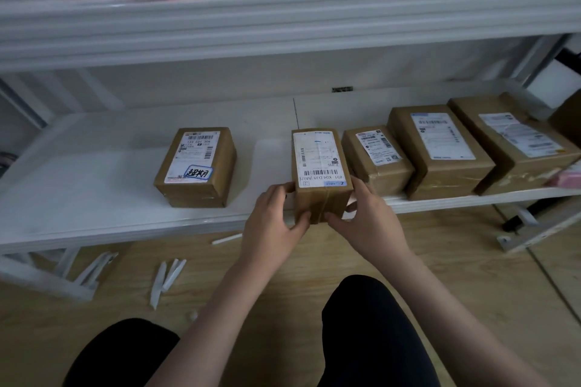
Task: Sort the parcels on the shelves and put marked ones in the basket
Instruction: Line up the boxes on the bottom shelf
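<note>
Parcels sit in a row on the white lower shelf. Three brown boxes line its right end, and one marked box sits alone near the middle. We hold a small parcel at the front edge. Our left hand and right hand grip its sides with curled fingers.

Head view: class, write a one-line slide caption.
Both hands hold a labelled parcel at the lower shelf's front edge.
</note>
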`<state>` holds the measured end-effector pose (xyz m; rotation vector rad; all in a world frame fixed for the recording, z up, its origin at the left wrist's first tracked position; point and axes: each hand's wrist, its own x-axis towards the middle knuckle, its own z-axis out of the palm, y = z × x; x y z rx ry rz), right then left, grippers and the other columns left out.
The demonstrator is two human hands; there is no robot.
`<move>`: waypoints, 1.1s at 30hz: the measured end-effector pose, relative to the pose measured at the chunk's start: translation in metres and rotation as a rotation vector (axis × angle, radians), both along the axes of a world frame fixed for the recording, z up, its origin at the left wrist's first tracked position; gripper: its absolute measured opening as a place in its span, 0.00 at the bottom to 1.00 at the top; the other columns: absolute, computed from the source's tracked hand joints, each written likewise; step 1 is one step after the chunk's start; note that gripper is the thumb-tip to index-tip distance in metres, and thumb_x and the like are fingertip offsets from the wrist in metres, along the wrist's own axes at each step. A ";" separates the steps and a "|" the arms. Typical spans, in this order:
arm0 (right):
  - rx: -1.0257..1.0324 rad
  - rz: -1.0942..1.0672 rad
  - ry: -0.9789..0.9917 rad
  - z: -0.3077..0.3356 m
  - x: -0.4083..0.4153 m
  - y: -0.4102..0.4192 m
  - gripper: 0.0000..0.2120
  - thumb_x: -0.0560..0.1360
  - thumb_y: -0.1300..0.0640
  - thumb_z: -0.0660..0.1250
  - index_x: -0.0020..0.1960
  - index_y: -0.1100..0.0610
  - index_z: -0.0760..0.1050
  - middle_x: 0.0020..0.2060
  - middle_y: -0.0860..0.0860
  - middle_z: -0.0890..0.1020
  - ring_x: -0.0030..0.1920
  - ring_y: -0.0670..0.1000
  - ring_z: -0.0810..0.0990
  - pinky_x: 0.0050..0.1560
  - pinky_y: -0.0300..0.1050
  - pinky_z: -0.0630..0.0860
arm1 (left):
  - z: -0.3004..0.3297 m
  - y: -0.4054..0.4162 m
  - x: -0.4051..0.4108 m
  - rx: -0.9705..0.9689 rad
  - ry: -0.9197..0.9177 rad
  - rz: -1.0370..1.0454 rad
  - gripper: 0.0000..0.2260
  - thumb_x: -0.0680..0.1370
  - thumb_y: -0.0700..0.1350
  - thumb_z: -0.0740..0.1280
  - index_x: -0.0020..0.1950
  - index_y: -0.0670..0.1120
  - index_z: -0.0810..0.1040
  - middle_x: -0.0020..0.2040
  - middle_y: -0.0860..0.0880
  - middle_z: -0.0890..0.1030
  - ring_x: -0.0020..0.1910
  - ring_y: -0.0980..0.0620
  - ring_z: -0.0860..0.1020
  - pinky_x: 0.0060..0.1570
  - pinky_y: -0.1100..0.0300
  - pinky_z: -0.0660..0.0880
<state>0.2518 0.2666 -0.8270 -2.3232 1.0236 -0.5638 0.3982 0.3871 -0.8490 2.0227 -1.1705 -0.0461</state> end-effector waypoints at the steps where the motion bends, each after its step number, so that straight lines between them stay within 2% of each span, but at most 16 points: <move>1: -0.006 -0.027 0.016 0.000 -0.006 -0.001 0.30 0.70 0.44 0.74 0.68 0.45 0.69 0.56 0.42 0.80 0.47 0.44 0.81 0.43 0.46 0.79 | -0.002 -0.004 -0.003 -0.003 0.003 0.003 0.23 0.76 0.53 0.73 0.69 0.51 0.72 0.63 0.55 0.76 0.63 0.57 0.73 0.56 0.60 0.76; 4: -0.022 -0.093 0.061 -0.003 -0.027 -0.002 0.27 0.70 0.42 0.73 0.67 0.44 0.70 0.54 0.42 0.80 0.46 0.43 0.80 0.42 0.46 0.78 | -0.005 -0.016 -0.014 -0.002 -0.004 -0.020 0.24 0.76 0.54 0.72 0.69 0.51 0.72 0.64 0.54 0.77 0.63 0.57 0.73 0.55 0.63 0.75; 8: -0.001 -0.135 0.096 0.000 -0.051 0.001 0.28 0.72 0.42 0.72 0.70 0.43 0.68 0.58 0.40 0.77 0.48 0.43 0.79 0.43 0.46 0.79 | -0.008 -0.031 -0.021 0.014 -0.039 -0.030 0.23 0.77 0.55 0.72 0.69 0.50 0.72 0.63 0.53 0.77 0.62 0.56 0.74 0.54 0.58 0.78; 11: -0.046 -0.137 0.106 0.005 -0.055 0.014 0.28 0.73 0.40 0.69 0.71 0.43 0.66 0.61 0.39 0.75 0.51 0.46 0.80 0.45 0.47 0.79 | -0.007 -0.032 -0.020 0.027 -0.042 -0.028 0.23 0.77 0.54 0.72 0.69 0.50 0.72 0.63 0.53 0.78 0.62 0.55 0.74 0.53 0.62 0.74; 13: -0.064 -0.097 0.097 0.010 -0.049 0.026 0.28 0.73 0.39 0.68 0.70 0.43 0.66 0.61 0.39 0.73 0.52 0.46 0.80 0.46 0.48 0.78 | -0.005 -0.023 -0.018 0.004 -0.045 -0.015 0.22 0.77 0.52 0.72 0.69 0.50 0.73 0.62 0.52 0.78 0.62 0.54 0.75 0.53 0.61 0.73; 18: -0.071 0.082 0.065 0.022 -0.017 0.053 0.27 0.74 0.39 0.67 0.70 0.42 0.65 0.61 0.39 0.73 0.55 0.45 0.79 0.46 0.45 0.77 | 0.006 0.022 0.003 -0.027 -0.011 0.053 0.16 0.78 0.48 0.71 0.65 0.50 0.77 0.61 0.54 0.79 0.61 0.53 0.77 0.57 0.50 0.78; 22: -0.078 0.224 0.074 0.026 0.018 0.071 0.29 0.74 0.39 0.67 0.71 0.43 0.65 0.63 0.40 0.73 0.56 0.46 0.80 0.48 0.48 0.80 | 0.029 0.070 0.033 -0.020 -0.018 0.178 0.13 0.79 0.50 0.69 0.63 0.52 0.79 0.58 0.55 0.81 0.56 0.54 0.78 0.53 0.51 0.78; 27: -0.071 0.304 0.054 0.028 0.066 0.091 0.29 0.74 0.40 0.68 0.72 0.44 0.65 0.64 0.41 0.74 0.57 0.47 0.80 0.50 0.46 0.79 | 0.054 0.124 0.080 -0.028 -0.042 0.355 0.13 0.78 0.49 0.70 0.62 0.52 0.79 0.58 0.52 0.81 0.58 0.52 0.78 0.52 0.50 0.78; 30: -0.050 0.309 0.044 0.023 0.108 0.103 0.31 0.74 0.41 0.69 0.73 0.46 0.64 0.65 0.44 0.73 0.60 0.48 0.78 0.52 0.47 0.78 | 0.058 0.146 0.119 0.017 -0.030 0.443 0.15 0.78 0.50 0.70 0.64 0.52 0.78 0.60 0.53 0.80 0.59 0.52 0.77 0.53 0.51 0.77; 33: 0.008 0.290 0.074 0.015 0.158 0.107 0.37 0.72 0.43 0.72 0.75 0.48 0.59 0.66 0.48 0.72 0.62 0.51 0.76 0.55 0.50 0.78 | 0.057 0.151 0.165 0.199 -0.019 0.408 0.26 0.75 0.56 0.73 0.70 0.51 0.72 0.65 0.53 0.77 0.64 0.50 0.74 0.58 0.51 0.74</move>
